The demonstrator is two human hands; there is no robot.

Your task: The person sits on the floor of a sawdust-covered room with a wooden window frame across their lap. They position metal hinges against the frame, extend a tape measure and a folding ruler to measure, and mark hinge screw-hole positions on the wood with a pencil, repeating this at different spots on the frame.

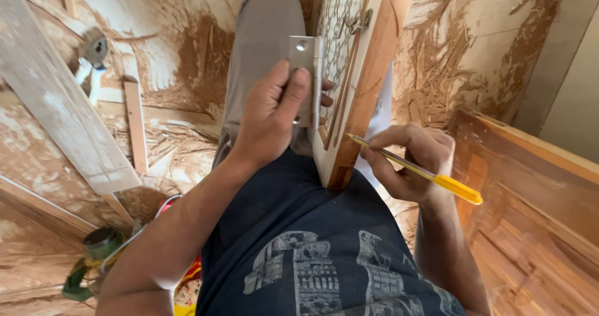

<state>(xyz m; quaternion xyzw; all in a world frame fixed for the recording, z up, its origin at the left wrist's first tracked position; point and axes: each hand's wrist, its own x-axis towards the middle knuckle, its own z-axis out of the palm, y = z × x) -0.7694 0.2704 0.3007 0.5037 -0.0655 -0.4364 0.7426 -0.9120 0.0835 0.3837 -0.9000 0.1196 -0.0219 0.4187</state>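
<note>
Here: metal hinge (306, 72), pressed flat against edge of wooden door panel (368, 72) by left hand (271, 113), thumb across its leaf (fingers curled behind). Right hand (412, 163) pinches yellow pen (415, 169), tip at the panel edge.

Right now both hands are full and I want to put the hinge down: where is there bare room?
Barest patch: dusty floor between the pale plank and the grey trouser leg. The plank's own face is free too. Crowded: lower left, around the green power tool.

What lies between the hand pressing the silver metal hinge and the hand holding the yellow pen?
In the head view, the wooden door frame's edge stands between the left hand on the hinge and the right hand with the pen.
</note>
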